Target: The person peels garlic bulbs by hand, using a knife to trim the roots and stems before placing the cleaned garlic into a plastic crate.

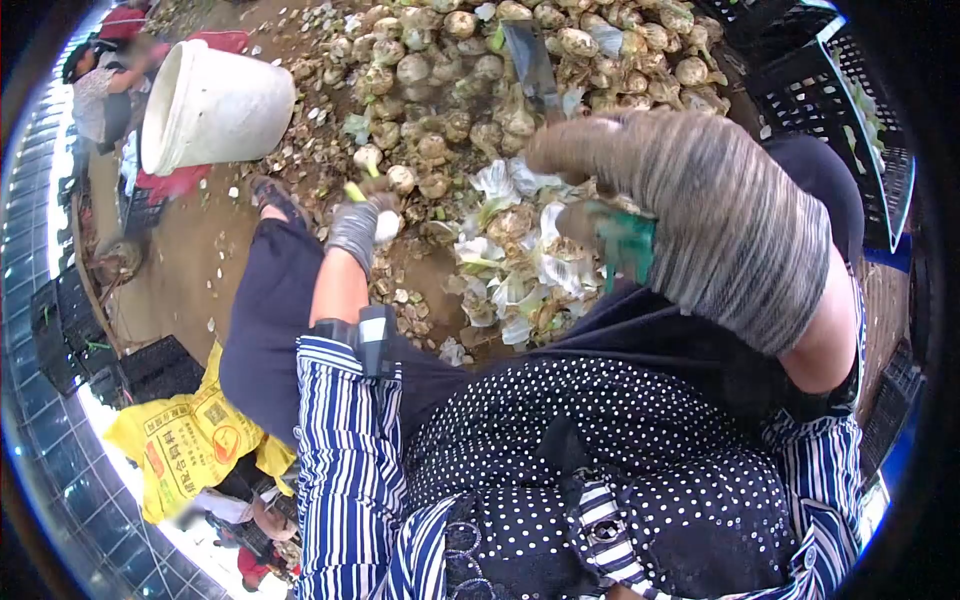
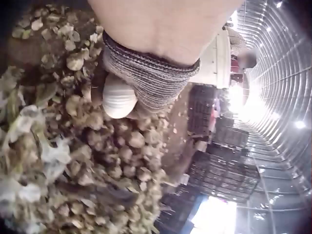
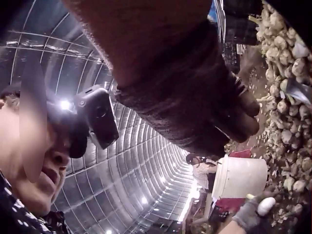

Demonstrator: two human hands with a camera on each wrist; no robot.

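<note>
My gloved left hand (image 1: 353, 232) grips a peeled white garlic bulb (image 2: 118, 101), whose green stem (image 1: 354, 192) sticks out past the fingers. It is low, over the near left side of a heap of unpeeled garlic bulbs (image 1: 430, 70). Higher and nearer the camera, my gloved right hand (image 1: 715, 225) is raised over loose white garlic skins (image 1: 520, 250). In its grasp is a tool with a green handle (image 1: 628, 245); the working end is hidden. The right wrist view shows this hand (image 3: 200, 107) dark, well apart from the left.
A white bucket (image 1: 225, 105) lies tipped at the far left, with another person (image 1: 100, 90) beyond it. Black plastic crates (image 1: 850, 120) stand at the right. A yellow sack (image 1: 190, 440) is by the left leg. On the heap lies a dark grey strip (image 1: 528, 58).
</note>
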